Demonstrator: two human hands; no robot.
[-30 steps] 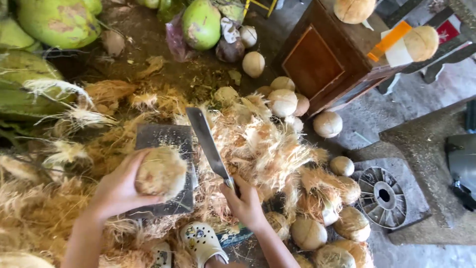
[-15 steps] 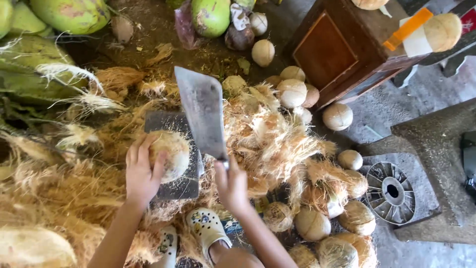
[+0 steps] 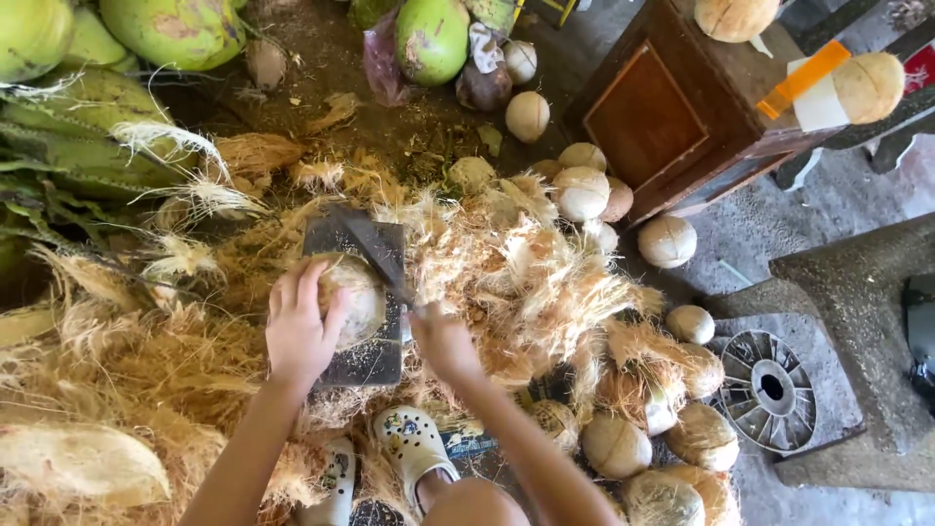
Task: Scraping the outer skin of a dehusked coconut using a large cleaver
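My left hand presses a husked, pale brown coconut onto a dark square chopping block on the ground. In my right hand is a cleaver, its blade lying low against the coconut's upper right side. Coconut fibre is heaped all around the block.
Several husked coconuts lie at the lower right and near a brown wooden box. Green coconuts sit at the top. A round metal grate rests on a concrete slab. My white clog is below the block.
The cleaver was raised upright half a second ago and has come down onto the coconut. My left hand has stayed on the coconut.
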